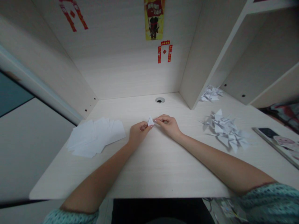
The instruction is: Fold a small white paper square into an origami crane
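A small folded piece of white paper (150, 121), pointed at the top, is held just above the desk between my two hands. My left hand (139, 132) pinches its lower left part between thumb and curled fingers. On the other side, my right hand (169, 124) has its thumb and index fingertips closed at the paper's right edge. The paper's underside and the back of its folds are hidden.
Loose white paper sheets (98, 135) lie overlapping on the left of the desk (158, 174). A heap of folded paper cranes (225, 129) sits at the right, with another pile (211, 93) behind the divider (203, 62). A phone (280, 143) lies far right.
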The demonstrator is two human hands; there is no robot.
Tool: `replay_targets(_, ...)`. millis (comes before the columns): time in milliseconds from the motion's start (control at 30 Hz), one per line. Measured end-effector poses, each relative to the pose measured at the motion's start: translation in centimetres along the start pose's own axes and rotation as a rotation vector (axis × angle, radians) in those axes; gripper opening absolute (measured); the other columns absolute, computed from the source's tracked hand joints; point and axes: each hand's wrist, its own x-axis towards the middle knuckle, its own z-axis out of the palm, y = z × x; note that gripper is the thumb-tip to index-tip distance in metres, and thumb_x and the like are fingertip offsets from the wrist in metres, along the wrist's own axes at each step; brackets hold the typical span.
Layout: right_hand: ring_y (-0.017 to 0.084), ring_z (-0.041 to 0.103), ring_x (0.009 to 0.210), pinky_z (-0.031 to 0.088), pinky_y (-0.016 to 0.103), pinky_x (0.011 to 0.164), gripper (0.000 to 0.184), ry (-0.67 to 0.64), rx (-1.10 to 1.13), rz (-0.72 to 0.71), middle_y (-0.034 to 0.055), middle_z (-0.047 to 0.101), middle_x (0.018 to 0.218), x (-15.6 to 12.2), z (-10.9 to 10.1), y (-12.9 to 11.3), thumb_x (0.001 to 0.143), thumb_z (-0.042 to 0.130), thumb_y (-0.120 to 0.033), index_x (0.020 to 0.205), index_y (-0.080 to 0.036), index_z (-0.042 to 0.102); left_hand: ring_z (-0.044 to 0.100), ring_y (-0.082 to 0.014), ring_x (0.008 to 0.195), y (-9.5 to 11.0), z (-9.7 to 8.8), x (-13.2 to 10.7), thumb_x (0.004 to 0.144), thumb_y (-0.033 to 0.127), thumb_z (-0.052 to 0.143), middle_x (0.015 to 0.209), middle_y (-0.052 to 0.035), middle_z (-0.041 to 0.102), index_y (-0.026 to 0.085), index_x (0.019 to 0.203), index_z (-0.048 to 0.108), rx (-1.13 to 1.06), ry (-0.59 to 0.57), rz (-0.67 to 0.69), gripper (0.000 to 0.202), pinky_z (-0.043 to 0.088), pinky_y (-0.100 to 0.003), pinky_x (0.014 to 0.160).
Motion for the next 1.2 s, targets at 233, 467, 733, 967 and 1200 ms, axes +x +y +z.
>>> replay_targets(233, 0.016, 0.058, 0.073, 0.042, 0.03, 0.071, 0.014, 0.004, -0.002, -0.048, 0.0038, 0.066, 0.072, -0.04, 0.1, 0.26, 0.074, 0.067, -0.032, 0.068, -0.02, 0.071, 0.05, -0.0098, 0.055, -0.25, 0.14, 0.06, 0.076, 0.05, 0.056, 0.058, 0.0033, 0.055, 0.017, 0.065, 0.061, 0.013, -0.026, 0.015, 0.035, 0.036, -0.021, 0.056)
replay_targets(467, 0.016, 0.056, 0.07, 0.041, 0.029, 0.069, 0.016, 0.013, -0.01, -0.028, 0.0032, 0.063, 0.068, 0.01, 0.18, 0.12, 0.074, 0.066, -0.032, 0.064, -0.018, 0.068, 0.055, -0.0116, 0.059, 0.19, 0.1, 0.09, 0.074, 0.048, 0.059, 0.063, 0.0008, 0.062, 0.017, 0.069, 0.065, -0.115, -0.077, -0.014, 0.032, 0.039, -0.021, 0.058)
replay_targets(733, 0.017, 0.058, 0.079, 0.043, 0.03, 0.072, 0.024, -0.011, 0.096, 0.049, 0.0056, 0.066, 0.084, 0.04, 0.2, 0.34, 0.074, 0.065, -0.04, 0.083, -0.019, 0.071, 0.048, -0.0093, 0.052, 0.17, 0.21, 0.26, 0.073, 0.047, 0.061, 0.055, 0.0029, 0.054, 0.016, 0.062, 0.059, -0.224, -0.043, -0.082, 0.034, 0.033, -0.02, 0.051)
replay_targets(967, 0.018, 0.058, 0.08, 0.042, 0.029, 0.07, 0.023, -0.178, 0.062, 0.008, 0.0057, 0.066, 0.085, -0.14, 0.35, 0.29, 0.069, 0.069, -0.042, 0.077, -0.019, 0.071, 0.049, -0.0097, 0.054, -0.17, 0.0, 0.59, 0.07, 0.045, 0.063, 0.056, 0.0031, 0.055, 0.015, 0.063, 0.061, -0.264, -0.051, -0.106, 0.031, 0.033, -0.02, 0.05)
replay_targets(1200, 0.016, 0.056, 0.07, 0.042, 0.028, 0.066, 0.028, -0.233, 0.148, 0.114, 0.0034, 0.065, 0.075, -0.09, 0.39, 0.23, 0.068, 0.068, -0.045, 0.072, -0.017, 0.067, 0.055, -0.0117, 0.058, -0.39, 0.24, 0.23, 0.068, 0.043, 0.066, 0.061, 0.002, 0.062, 0.017, 0.068, 0.066, -0.211, -0.095, -0.094, 0.026, 0.038, -0.021, 0.054)
